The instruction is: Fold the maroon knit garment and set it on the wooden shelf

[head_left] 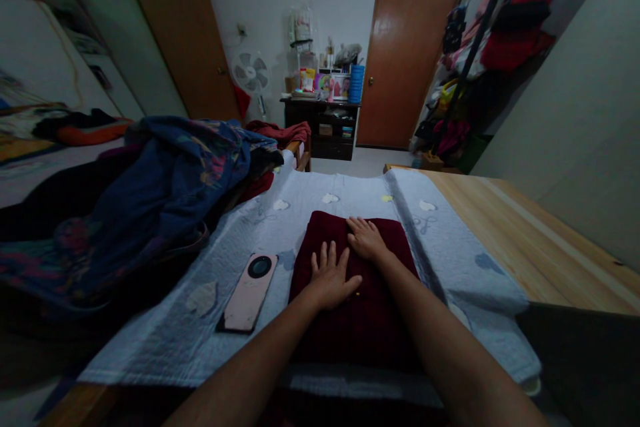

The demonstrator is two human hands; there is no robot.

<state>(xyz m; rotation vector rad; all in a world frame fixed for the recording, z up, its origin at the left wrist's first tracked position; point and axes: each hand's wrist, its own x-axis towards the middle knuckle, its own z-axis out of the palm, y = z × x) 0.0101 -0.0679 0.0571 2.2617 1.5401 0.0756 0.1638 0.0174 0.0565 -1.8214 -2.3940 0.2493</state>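
A dark red garment (370, 327), folded into a flat, rough rectangle, lies in front of me on a light blue quilted cloth (345, 183) with a heart-like pattern. My left hand (332, 280) rests on its left middle part, palm down with the fingers spread. Farther up, near the far edge of the fold, my right hand (367, 238) lies flat with its fingers stretched out. Neither hand grips the fabric. A small bright dot, perhaps a button, shows beside my left thumb. To the left of the garment lies a pink phone (250, 293), its round camera facing up.
A big heap of clothes (165, 180) fills the left side. Bare wooden boards (540, 233) extend on the right. Beyond stand a white fan (251, 73), a dark cabinet (320, 123) with items on top, and a wooden door (410, 47). Bags and clothes hang at upper right.
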